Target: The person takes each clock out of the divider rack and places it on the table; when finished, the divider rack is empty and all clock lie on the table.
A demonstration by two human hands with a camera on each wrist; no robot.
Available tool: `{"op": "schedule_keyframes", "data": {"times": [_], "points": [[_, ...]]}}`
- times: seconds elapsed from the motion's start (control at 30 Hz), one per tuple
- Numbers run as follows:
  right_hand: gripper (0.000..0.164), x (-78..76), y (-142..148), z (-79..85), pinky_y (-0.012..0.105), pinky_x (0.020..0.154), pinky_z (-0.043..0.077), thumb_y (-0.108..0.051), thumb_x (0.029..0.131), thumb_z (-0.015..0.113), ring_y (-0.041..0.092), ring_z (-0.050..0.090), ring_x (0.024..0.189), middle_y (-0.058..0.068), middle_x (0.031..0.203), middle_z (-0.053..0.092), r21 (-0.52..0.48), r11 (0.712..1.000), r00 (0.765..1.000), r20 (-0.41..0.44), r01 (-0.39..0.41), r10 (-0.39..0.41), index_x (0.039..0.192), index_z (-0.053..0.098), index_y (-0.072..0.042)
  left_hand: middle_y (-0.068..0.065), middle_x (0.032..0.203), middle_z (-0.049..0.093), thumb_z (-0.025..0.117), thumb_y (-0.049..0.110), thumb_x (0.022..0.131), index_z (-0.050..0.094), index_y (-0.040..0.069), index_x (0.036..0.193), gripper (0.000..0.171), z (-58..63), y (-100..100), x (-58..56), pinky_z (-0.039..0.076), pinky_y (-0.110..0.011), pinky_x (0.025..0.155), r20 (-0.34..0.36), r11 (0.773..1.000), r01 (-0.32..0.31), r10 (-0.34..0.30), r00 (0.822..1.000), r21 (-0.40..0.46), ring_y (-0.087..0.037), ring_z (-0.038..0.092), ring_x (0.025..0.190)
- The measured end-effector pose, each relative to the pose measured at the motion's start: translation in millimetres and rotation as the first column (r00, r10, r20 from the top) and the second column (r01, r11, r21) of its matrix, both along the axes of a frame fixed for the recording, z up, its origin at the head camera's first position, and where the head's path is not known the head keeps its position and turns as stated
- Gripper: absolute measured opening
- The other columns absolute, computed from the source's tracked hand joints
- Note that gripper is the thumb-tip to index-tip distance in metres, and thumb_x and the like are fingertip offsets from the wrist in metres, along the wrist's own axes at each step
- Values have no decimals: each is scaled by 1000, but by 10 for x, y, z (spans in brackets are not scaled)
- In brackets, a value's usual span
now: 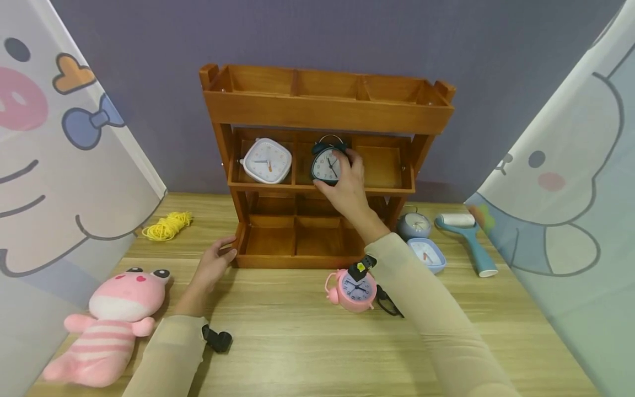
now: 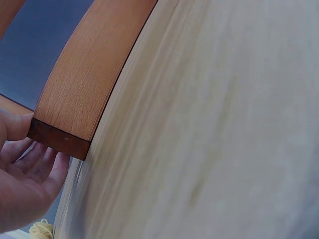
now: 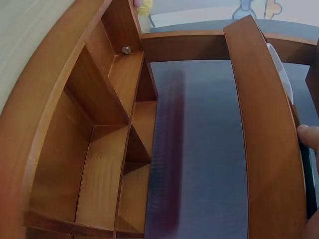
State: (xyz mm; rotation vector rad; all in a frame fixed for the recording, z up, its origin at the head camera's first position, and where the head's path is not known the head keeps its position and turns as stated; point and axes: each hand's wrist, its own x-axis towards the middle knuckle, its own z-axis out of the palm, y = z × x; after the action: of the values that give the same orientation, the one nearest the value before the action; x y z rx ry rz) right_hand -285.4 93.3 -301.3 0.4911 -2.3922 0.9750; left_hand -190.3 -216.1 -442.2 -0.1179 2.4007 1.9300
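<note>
A brown wooden shelf (image 1: 329, 113) with divided trays stands against the back wall. My right hand (image 1: 349, 184) holds a dark teal twin-bell alarm clock (image 1: 324, 167) in the middle compartment of its middle tier, thumb low and fingers at the right side. To the left, a white alarm clock (image 1: 268, 161) leans in its own compartment. My left hand (image 1: 214, 266) grips the shelf's lower left front corner; in the left wrist view its thumb lies on one side of the wood (image 2: 79, 94) and the fingers on the other. The right wrist view catches only fingertips (image 3: 310, 137) and a sliver of the clock.
On the table lie a pink twin-bell clock (image 1: 354, 292), a black looped object (image 1: 389, 303), a purplish clock (image 1: 415, 225), a light blue square clock (image 1: 428, 255) and a lint roller (image 1: 468, 237). Yellow string (image 1: 168, 226) and a pink plush frog (image 1: 111, 328) are at left.
</note>
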Motion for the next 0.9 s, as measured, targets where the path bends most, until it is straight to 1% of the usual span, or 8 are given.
{"op": "schedule_keyframes", "data": {"times": [0.17,0.27,0.37,0.57,0.73,0.9], "points": [[74,-26,-27,23,48,103,32,-35,79,83,35,31,129,11,149,25,55,998,999,31,38,-40,139,48,-9,-27,150,28,44,3,103,32,-4,148,47,-11,-1,-4,36,-50,103,1,1000,-7,7,1000,-5,-40,36,132],[74,-35,-42,55,50,102,31,-38,79,82,35,33,126,7,151,27,97,994,997,52,50,-55,140,49,-12,-28,150,28,44,3,103,31,-5,148,48,-1,1,0,36,-51,104,3,1000,-5,5,1000,-3,-41,35,132],[73,-46,-45,81,50,103,29,-38,79,82,36,35,123,5,151,30,121,991,997,57,52,-59,140,49,-12,-28,150,27,44,3,103,31,-5,149,48,15,10,7,35,-51,104,7,1000,-3,3,1000,-2,-41,35,132],[73,-66,-32,100,50,104,27,-36,78,83,35,37,123,4,152,34,120,992,998,45,48,-53,138,51,-11,-28,151,26,44,3,103,31,-5,148,48,27,21,10,35,-51,104,8,1000,0,0,1000,2,-42,34,133],[71,-91,-18,100,50,104,27,-35,76,84,35,37,125,6,148,39,108,994,999,14,27,-28,136,54,-9,-27,152,24,43,3,103,30,-5,149,48,27,15,21,34,-52,105,4,1000,9,-9,1000,0,-42,34,133],[70,-98,-6,109,47,103,28,-33,74,86,32,38,125,8,145,42,86,996,1000,-4,16,-16,133,57,-7,-27,151,25,43,3,103,30,-5,149,48,31,16,26,34,-52,105,4,1000,7,-7,1000,3,-42,34,132]]}}
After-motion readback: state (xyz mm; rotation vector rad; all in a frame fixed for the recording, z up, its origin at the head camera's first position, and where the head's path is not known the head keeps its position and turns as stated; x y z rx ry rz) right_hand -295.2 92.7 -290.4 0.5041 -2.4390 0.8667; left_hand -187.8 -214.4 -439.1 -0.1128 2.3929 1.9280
